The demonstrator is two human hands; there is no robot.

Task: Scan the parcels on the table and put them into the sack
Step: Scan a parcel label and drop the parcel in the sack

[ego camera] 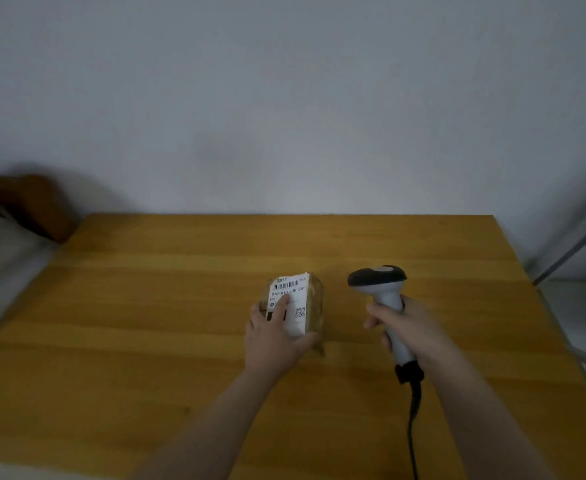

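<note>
Wooden table point(146, 306) carrying one parcel point(315, 306), lying flat near middle, white label point(291, 289) facing up. Left hand point(272, 336) holding parcel, fingers spread apart over label, thumb wrapping near edge, hiding label's lower part; barcode showing uncovered at far end. Right hand point(407, 329) gripping scanner point(378, 278), fingers clamped round handle, head hovering just right of parcel, apart from it. Black cable point(412, 427) trailing toward near edge. Blurred dark brown object point(31, 206) sitting far left; metal pole point(575, 244) slanting at right.
</note>
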